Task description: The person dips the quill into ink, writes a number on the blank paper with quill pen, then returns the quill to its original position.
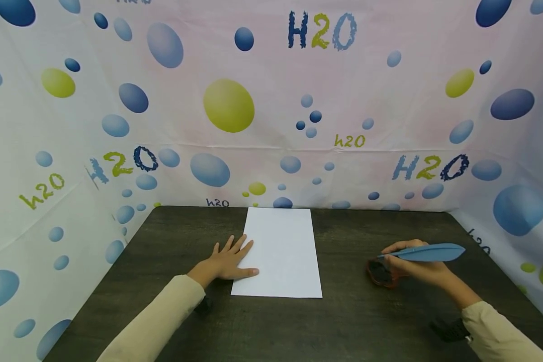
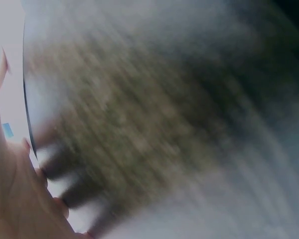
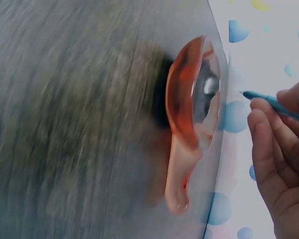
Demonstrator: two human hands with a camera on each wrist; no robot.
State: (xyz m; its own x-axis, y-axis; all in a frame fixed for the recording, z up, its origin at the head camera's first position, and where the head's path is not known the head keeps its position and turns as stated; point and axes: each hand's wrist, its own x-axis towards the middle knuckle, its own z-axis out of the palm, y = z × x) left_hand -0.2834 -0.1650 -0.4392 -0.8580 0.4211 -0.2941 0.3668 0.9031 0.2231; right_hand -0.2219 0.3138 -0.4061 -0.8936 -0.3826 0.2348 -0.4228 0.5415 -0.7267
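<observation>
A blank white sheet of paper (image 1: 282, 251) lies on the dark table. My left hand (image 1: 226, 262) rests with fingers spread over its left edge, and that same hand (image 2: 20, 194) shows at the lower left of the left wrist view. On the right, my right hand (image 1: 427, 270) pinches a blue feather quill pen (image 1: 441, 252) near its tip, the plume pointing right. The pen tip is over a small orange dish with a short handle (image 3: 182, 99), which holds dark, shiny liquid (image 3: 204, 89). In the right wrist view, the quill's tip (image 3: 254, 95) stands apart from the dish.
The dark wood-grain table (image 1: 344, 327) spreads around the paper and dish. A white backdrop (image 1: 271, 65) with blue and green bubbles and "H2O" lettering rises behind the table and along both sides. A dark device (image 1: 450, 330) sits at the right wrist.
</observation>
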